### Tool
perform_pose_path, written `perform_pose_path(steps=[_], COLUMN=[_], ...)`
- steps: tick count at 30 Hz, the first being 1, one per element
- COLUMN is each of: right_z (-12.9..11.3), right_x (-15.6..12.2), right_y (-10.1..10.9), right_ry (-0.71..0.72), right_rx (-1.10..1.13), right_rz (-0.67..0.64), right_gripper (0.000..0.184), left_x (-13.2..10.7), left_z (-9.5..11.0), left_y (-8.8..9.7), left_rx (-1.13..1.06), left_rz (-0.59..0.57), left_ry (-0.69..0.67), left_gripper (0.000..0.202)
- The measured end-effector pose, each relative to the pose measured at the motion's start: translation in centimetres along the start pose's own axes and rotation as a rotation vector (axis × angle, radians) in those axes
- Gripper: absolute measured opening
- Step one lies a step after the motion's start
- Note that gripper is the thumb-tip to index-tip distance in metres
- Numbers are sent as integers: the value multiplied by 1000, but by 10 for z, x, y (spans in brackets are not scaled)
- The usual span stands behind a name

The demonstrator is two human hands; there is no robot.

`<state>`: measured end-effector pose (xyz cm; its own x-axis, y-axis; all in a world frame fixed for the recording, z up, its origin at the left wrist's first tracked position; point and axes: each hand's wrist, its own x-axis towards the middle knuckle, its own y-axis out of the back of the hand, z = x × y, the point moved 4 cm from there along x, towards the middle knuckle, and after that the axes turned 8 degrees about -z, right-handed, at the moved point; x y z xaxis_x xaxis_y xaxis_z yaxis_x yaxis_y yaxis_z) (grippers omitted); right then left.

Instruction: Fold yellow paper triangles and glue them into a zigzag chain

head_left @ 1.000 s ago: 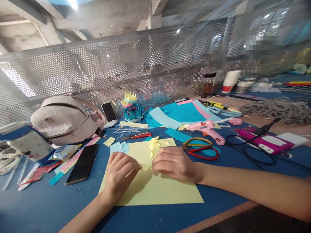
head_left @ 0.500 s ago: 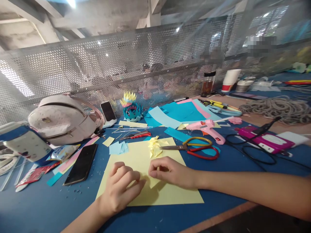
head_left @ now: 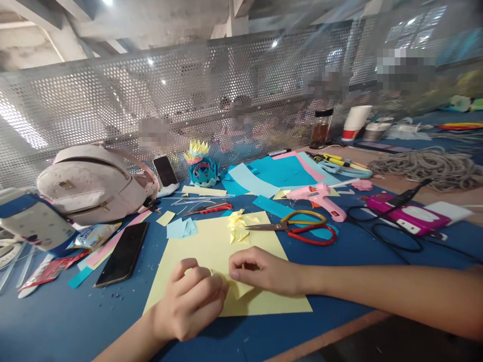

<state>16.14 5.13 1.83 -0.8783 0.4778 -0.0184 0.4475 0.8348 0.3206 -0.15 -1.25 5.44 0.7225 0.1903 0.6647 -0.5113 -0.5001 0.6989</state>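
Between my fingertips is a small piece of yellow paper [head_left: 238,288], just above a large yellow sheet [head_left: 279,300]. My left hand [head_left: 194,299] pinches the piece's left side with curled fingers. From the right, my right hand [head_left: 266,271] grips its other side, thumb against the bent fingers. Part of the piece is hidden by the fingers. Several folded yellow paper pieces [head_left: 238,226] lie beyond my hands on the sheet. The scissors [head_left: 294,228], with red and yellow handles, rest with their blades over the sheet's right edge.
A pink glue gun [head_left: 319,196] lies behind the scissors. Blue paper [head_left: 283,173] and a blue-and-yellow paper ornament [head_left: 202,168] are at the back. A phone [head_left: 123,254] and a pale backpack [head_left: 90,183] are at left; a magenta device [head_left: 409,213] with black cable is at right.
My left hand has closed its fingers further around the small yellow paper and turned slightly. My right hand stays nearly in place. The whole view has shifted a little.
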Motion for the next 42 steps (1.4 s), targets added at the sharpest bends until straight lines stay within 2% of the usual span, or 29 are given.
perform_pose_path(steps=[7,15,21,28,33,39,42], right_z=[-1,-2,2,-6,-10,-1,0], right_x=[0,1,2,1,1,2,2], right_y=[0,3,3,10,13,8,9], right_ry=[28,34,-21,41,45,-3,11], right_rx=[-54,33,-61,-125,-62,-41,-34], right_rz=[-35,-80,-65,-226,-289,-188,-214], right_gripper=[34,42,31,22,26,35,33], left_x=[3,3,0,3,1,-1,1], left_z=[4,5,5,4,4,5,6], left_y=[-1,1,-7,-6,-6,-9,-8], left_rx=[6,0,-23,-47,-53,-79,-85], left_rz=[-20,-8,-37,-59,-72,-44,-56], left_ry=[-18,3,-17,-29,-30,-32,-29], left_gripper=[24,25,26,25,25,22,26])
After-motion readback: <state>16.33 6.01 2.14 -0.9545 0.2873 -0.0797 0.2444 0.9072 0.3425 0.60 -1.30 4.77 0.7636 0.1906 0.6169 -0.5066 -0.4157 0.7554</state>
